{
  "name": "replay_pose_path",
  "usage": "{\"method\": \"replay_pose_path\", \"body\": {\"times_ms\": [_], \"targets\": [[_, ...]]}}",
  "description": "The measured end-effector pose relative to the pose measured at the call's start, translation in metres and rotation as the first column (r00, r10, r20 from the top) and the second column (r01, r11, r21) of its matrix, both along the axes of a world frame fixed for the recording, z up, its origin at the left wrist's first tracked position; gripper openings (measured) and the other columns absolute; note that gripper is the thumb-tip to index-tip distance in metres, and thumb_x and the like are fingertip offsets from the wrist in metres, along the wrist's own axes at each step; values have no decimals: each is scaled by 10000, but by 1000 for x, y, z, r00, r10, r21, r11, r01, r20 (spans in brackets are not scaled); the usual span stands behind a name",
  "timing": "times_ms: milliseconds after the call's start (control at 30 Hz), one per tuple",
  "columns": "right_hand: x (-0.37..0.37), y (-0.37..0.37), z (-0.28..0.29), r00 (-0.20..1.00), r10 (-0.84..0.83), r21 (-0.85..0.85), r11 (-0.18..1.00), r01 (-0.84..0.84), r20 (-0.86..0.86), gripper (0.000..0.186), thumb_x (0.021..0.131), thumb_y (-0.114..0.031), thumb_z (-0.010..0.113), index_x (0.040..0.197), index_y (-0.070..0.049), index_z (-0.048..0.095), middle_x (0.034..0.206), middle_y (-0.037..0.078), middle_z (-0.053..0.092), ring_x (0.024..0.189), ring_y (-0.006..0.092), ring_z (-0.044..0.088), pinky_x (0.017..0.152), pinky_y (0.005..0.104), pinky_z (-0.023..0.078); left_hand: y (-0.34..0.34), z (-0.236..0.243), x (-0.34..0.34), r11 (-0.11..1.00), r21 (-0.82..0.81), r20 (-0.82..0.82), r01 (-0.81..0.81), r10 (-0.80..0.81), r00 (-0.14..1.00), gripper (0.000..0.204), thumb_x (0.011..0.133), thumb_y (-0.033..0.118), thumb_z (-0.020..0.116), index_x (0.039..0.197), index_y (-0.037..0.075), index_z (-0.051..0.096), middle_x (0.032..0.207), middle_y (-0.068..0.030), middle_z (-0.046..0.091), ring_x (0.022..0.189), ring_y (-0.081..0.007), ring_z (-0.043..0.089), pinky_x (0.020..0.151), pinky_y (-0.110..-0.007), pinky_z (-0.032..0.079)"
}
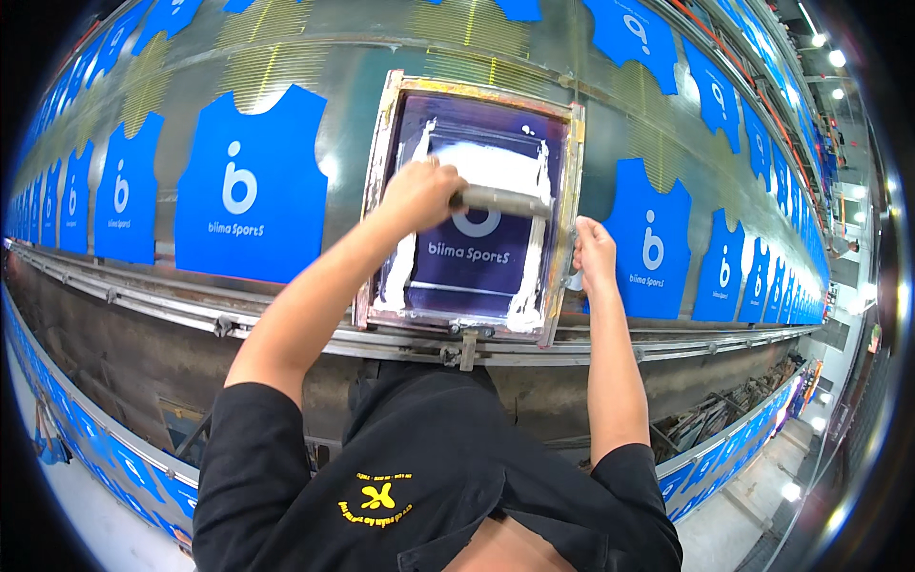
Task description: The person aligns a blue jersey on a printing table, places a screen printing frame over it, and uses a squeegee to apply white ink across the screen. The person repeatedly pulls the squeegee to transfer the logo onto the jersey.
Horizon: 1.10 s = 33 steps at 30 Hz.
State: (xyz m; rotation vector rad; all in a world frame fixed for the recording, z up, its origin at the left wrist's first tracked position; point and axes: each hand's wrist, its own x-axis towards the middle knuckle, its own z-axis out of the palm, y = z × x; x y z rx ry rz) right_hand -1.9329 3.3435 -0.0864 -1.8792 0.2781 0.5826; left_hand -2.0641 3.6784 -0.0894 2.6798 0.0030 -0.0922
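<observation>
A screen printing frame (572, 162) with a worn, ink-stained rim lies over the long table in front of me. Its dark purple mesh (467, 272) carries a round logo with lettering below. My left hand (424, 195) is closed around one end of a squeegee (507, 200), which lies across the mesh over the upper part of the logo. White ink (488, 168) is pooled on the far side of the squeegee, and thick white streaks run down both sides of the mesh. At the frame's right edge, my right hand (595, 253) is closed on the rim; its fingertips are partly hidden.
Blue shirt panels (250, 191) with white logos lie in rows to the left, and more panels (650, 243) lie to the right. A metal rail (315, 336) follows the table's near edge, with a small bracket (467, 351) below the frame. Further printed tables stand behind me.
</observation>
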Motion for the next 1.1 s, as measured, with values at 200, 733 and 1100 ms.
{"method": "replay_pose_path", "body": {"times_ms": [200,733,1100], "targets": [[0,-9,-9,998,-2,111,994,-4,57,321,1016,-332,768,1180,-63,704,685,-59,490,502,38,401,431,242,293,-98,-5,-171,998,64,262,3,-20,965,595,745,167,822,1325,142,692,1257,-33,694,1139,-261,658,939,-425,524],[-150,236,-63,918,-44,65,998,20,394,342,1052,-300,702,1135,28,752,1088,90,759,1021,175,677,951,328,526,137,24,-303,990,-99,13,-97,98,995,591,696,-10,737,1277,95,732,1322,-58,736,1274,-263,658,1040,-413,539],[-264,406,-75,914,-45,-15,998,56,402,253,1029,-268,729,1105,-27,732,988,53,727,901,141,641,838,322,519,318,36,-379,999,-29,-91,16,-19,996,518,751,59,776,1263,132,738,1185,-97,767,1126,-303,720,929,-434,575]]}}
